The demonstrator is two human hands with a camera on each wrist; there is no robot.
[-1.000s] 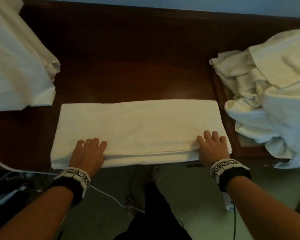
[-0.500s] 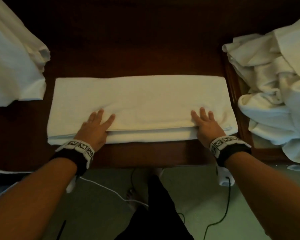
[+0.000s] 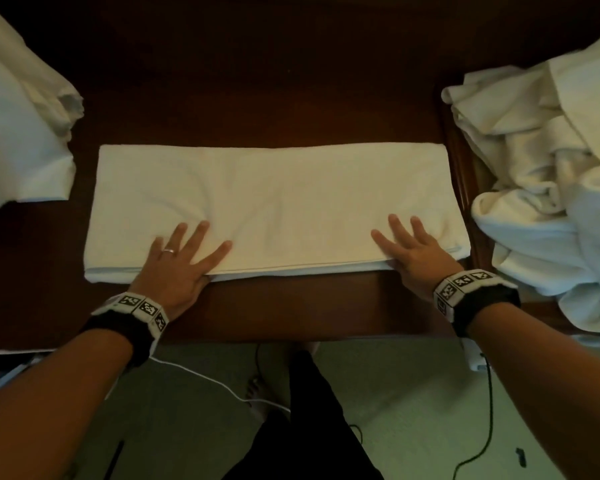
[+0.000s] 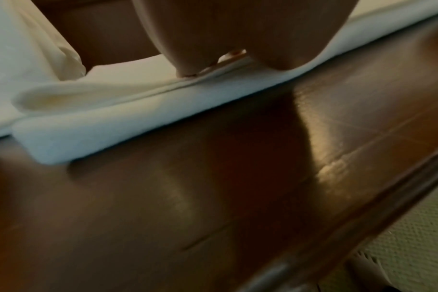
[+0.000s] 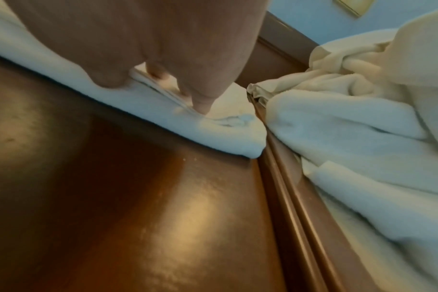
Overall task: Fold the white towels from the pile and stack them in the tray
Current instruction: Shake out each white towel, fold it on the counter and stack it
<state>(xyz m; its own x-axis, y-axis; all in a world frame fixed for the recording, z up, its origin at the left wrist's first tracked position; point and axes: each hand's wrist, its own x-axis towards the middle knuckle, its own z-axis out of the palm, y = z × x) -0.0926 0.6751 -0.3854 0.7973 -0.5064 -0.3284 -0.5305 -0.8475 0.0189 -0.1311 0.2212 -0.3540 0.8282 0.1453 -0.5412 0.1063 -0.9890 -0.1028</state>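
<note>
Both palms now lie flat with fingers spread on the folded towel (image 3: 274, 202): the left hand (image 3: 179, 261) near its left end, the right hand (image 3: 413, 252) near its right end. A second ago the fingers sat closer together; they have fanned out, smoothing the fold. Beyond the right hand waits the unfolded pile (image 3: 548, 188). Probably another fold comes next.

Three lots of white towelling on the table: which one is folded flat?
The middle towel, under the left hand and right hand. The right pile is crumpled; the left bundle lies loosely draped.
</note>
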